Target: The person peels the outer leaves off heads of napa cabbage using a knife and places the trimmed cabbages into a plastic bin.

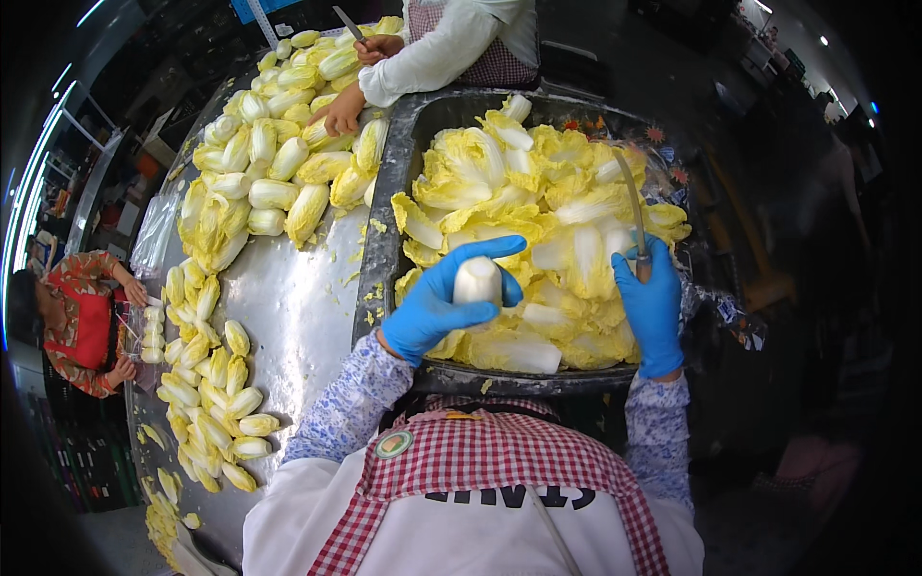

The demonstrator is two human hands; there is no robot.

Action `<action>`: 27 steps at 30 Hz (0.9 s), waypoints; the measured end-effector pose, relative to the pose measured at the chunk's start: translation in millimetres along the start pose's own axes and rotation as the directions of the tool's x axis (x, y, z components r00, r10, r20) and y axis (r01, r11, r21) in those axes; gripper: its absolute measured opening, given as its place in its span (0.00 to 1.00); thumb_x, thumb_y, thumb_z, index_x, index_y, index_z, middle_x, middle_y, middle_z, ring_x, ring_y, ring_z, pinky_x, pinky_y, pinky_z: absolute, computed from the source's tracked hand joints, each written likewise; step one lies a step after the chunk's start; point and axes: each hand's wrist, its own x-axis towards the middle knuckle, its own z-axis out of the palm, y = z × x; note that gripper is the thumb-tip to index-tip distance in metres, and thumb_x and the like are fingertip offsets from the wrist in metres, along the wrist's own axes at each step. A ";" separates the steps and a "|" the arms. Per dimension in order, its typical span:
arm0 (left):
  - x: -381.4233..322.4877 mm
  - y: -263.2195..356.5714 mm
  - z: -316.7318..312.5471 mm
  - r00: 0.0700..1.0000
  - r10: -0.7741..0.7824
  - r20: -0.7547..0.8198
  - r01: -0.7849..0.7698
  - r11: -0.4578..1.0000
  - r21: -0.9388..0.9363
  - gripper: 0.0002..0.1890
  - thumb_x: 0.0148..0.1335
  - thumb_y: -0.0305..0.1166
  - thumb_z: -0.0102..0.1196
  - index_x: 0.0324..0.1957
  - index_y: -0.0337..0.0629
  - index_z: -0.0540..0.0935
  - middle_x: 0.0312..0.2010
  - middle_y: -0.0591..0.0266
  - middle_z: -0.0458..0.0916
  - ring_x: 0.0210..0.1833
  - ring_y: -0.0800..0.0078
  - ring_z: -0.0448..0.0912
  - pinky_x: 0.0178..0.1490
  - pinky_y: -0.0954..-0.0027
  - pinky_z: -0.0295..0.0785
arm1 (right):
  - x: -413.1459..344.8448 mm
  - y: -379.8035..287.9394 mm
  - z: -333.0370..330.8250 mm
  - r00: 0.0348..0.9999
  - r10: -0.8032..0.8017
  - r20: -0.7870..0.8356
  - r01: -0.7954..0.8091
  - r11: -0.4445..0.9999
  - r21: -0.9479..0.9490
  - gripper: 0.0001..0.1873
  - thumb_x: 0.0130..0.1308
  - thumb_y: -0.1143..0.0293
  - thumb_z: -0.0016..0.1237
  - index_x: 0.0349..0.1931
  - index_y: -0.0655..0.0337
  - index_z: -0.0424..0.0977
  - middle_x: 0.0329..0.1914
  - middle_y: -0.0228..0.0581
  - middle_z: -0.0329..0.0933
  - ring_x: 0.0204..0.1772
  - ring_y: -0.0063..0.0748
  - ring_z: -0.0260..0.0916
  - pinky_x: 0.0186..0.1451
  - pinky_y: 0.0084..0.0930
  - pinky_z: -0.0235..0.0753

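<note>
In a blue glove, my left hand (446, 299) holds a small pale napa cabbage heart (477, 281), its white base facing up. My right hand (650, 302), gloved the same way, grips the handle of a knife (634, 198) whose thin blade points away from me. Both hands are over a large dark tub (389, 209) filled with loose yellow and white cabbage leaves (497, 209). The knife is apart from the cabbage heart.
Left of the tub, a metal table (288, 302) bears whole napa cabbages (274, 158) and smaller hearts (209, 403). Across from me a co-worker's hand (378, 49) holds a knife (348, 23). Another person (86, 324) handles packed hearts (153, 335) at far left. Printed plastic wrap (727, 306) hangs at the tub's right.
</note>
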 end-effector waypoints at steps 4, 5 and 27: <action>2.4 -3.4 15.0 0.993 -0.015 -0.121 0.045 0.968 0.247 0.33 0.50 0.26 0.66 0.60 0.38 0.70 0.37 0.64 0.79 0.42 0.78 0.77 0.50 0.74 0.71 | -23.3 -39.2 19.3 0.956 0.111 0.272 -0.181 0.951 0.249 0.10 0.63 0.72 0.54 0.44 0.62 0.74 0.31 0.26 0.73 0.31 0.13 0.66 0.33 0.15 0.69; 1.9 -6.7 16.0 0.989 0.021 -0.144 0.033 0.931 0.363 0.29 0.51 0.24 0.65 0.58 0.38 0.73 0.37 0.64 0.80 0.41 0.79 0.77 0.49 0.75 0.71 | -28.7 -45.7 22.7 0.932 0.086 0.352 -0.184 0.949 0.257 0.09 0.64 0.71 0.53 0.43 0.63 0.75 0.31 0.26 0.73 0.31 0.11 0.66 0.32 0.14 0.69; -266.6 103.3 -288.6 0.217 0.629 -0.747 0.976 -0.166 0.143 0.47 0.43 0.50 0.68 0.64 0.40 0.65 0.58 0.45 0.70 0.61 0.49 0.68 0.60 0.49 0.64 | -37.5 -25.3 52.1 0.835 0.376 0.403 -0.514 0.795 0.324 0.08 0.69 0.70 0.47 0.42 0.63 0.73 0.24 0.33 0.71 0.14 0.16 0.58 0.16 0.14 0.59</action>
